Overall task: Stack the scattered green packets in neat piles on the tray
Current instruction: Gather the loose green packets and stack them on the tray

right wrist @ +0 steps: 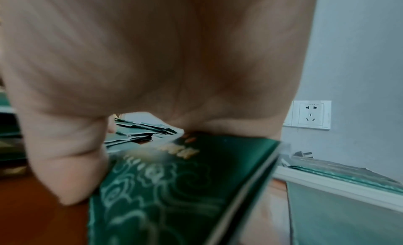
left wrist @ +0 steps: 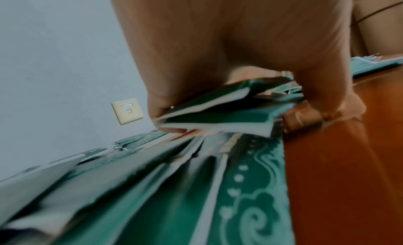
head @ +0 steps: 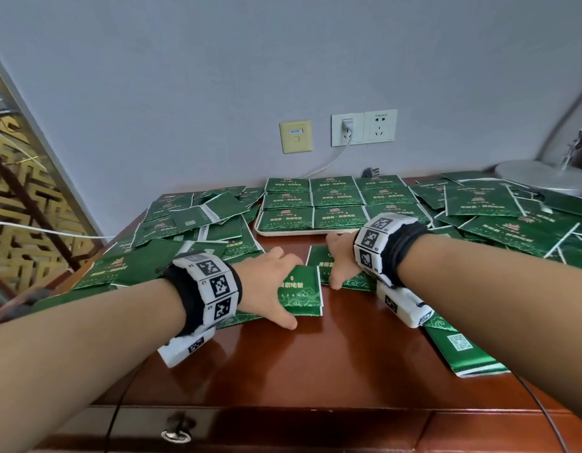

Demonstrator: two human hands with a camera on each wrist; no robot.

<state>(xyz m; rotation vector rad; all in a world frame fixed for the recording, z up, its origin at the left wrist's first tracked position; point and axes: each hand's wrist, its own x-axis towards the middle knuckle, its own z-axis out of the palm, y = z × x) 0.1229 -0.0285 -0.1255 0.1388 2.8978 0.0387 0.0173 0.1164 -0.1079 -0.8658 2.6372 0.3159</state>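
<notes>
Glossy green foil packets (head: 198,217), flat and rectangular with pale swirl prints, lie scattered over a polished reddish wooden table (head: 315,354); nine sit in tidy rows on the white tray (head: 292,232) by the wall. The left hand (head: 266,286) grips a small stack of packets (head: 301,294), thumb at the near edge; its wrist view shows their white edges splayed between curled fingers. The right hand (head: 343,259) pinches another packet (right wrist: 174,188) just before the tray, thumb on its printed face.

nine packet piles on one tray (head: 284,232), two hands, three wall plates.
</notes>
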